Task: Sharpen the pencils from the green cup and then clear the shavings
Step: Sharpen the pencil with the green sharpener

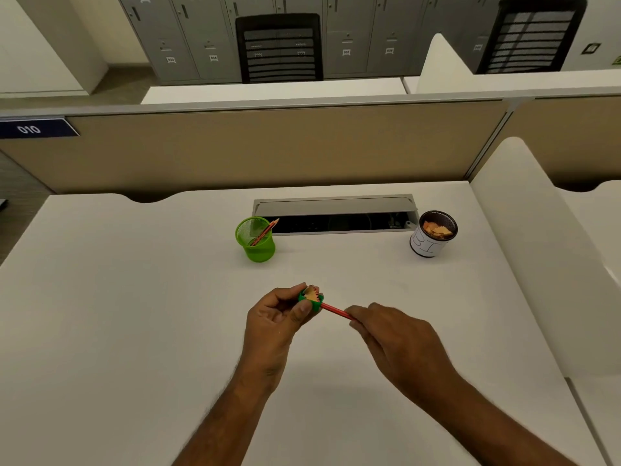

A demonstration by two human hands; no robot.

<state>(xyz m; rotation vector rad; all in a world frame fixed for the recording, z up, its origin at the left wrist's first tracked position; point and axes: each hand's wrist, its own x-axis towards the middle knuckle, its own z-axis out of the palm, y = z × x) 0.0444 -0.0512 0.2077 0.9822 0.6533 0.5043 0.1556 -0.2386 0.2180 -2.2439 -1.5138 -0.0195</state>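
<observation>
Left hand (280,314) grips one sharpener (312,299), right hand (389,334) one pencil (336,311).

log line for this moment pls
step: sharpening | left hand: holds sharpener | right hand: holds pencil | green cup: pencils left

The red pencil's (337,311) tip sits hidden inside the green sharpener (312,299), its far end within the right hand (396,341).

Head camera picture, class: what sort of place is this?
Probably an open-plan office: a white desk behind a beige fabric partition, numbered grey metal lockers and black mesh-backed chairs beyond.
</observation>
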